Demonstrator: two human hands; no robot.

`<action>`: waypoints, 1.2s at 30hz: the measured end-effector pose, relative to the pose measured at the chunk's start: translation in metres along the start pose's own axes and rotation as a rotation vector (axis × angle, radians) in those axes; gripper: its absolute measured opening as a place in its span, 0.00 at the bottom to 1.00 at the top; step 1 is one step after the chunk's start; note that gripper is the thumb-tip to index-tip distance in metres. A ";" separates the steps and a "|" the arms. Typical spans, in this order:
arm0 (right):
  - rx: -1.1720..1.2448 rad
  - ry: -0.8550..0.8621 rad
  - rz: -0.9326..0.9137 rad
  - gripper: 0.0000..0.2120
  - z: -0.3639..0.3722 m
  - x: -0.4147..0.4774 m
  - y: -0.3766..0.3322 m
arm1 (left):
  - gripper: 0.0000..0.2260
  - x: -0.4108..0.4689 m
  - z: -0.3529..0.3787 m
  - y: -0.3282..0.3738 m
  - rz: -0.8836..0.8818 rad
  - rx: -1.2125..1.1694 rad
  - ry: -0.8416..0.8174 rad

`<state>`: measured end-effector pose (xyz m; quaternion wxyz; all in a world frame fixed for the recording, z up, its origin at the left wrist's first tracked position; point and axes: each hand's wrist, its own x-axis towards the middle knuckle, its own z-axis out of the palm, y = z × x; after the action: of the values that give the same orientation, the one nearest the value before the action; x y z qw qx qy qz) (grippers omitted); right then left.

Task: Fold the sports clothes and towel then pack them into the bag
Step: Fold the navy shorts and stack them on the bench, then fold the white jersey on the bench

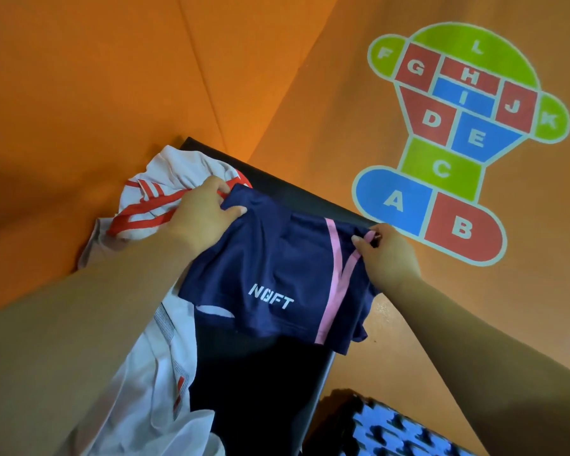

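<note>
While the left hand (204, 215) pinches one top corner of the navy shorts (277, 274) and the right hand (389, 258) pinches the other, they spread over the dark counter (293, 192). A white-and-red garment (152, 205) lies crumpled, partly hidden by the left arm. A blue-black object (402, 432) is cut off below and cannot be identified.

Bottom edge cuts off the white garment (139, 406), blue-and-black item (402, 429) cropped and unidentifiable, bench (293, 192) largely hidden under navy shorts (270, 274)
</note>
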<state>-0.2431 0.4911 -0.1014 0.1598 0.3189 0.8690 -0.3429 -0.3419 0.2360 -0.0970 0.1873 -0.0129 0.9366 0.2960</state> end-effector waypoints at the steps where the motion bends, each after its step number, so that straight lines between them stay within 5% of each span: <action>1: -0.017 0.017 -0.001 0.11 -0.001 0.000 -0.001 | 0.19 -0.002 0.000 -0.002 0.019 0.024 0.005; 9: -0.204 0.129 -0.235 0.11 -0.014 -0.046 -0.008 | 0.11 -0.061 -0.035 -0.033 0.145 0.009 0.079; 19: -0.245 -0.169 -0.319 0.08 0.049 -0.161 0.002 | 0.05 -0.208 -0.027 -0.102 -0.162 -0.148 0.060; 26: -0.335 -0.519 -0.406 0.14 0.119 -0.212 0.002 | 0.35 -0.279 -0.004 -0.162 -0.393 0.027 0.082; 32: -0.423 -0.690 -0.444 0.18 0.163 -0.227 -0.011 | 0.10 -0.289 -0.021 -0.184 -0.308 -0.131 0.067; 36: -0.229 -0.619 -0.388 0.20 0.176 -0.232 -0.033 | 0.10 -0.312 -0.041 -0.185 -0.318 -0.388 0.006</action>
<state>-0.0816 0.2468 -0.0958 0.3814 0.0097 0.8565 -0.3477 -0.0408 0.0338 -0.0558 0.2226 -0.1966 0.8490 0.4371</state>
